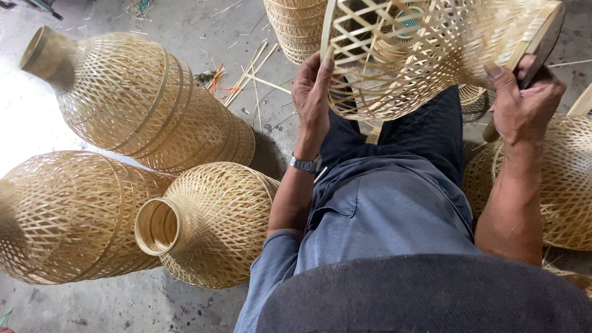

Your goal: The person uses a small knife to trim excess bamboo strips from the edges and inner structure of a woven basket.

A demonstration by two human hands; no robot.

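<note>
Concrete floor carries finished bamboo baskets; left hand and right hand both grip an open-weave basket.

Bright daylight falls from my left — the concrete floor there is washed out to near white, glare swallowing its texture. The woven baskets beside me are sharp, every strip clear, with soft shadows under them on the side toward my knees. My shirt at the bottom edge is a dark, blurred mass — too close to focus. Straight lines bend slightly at the corners.
</note>
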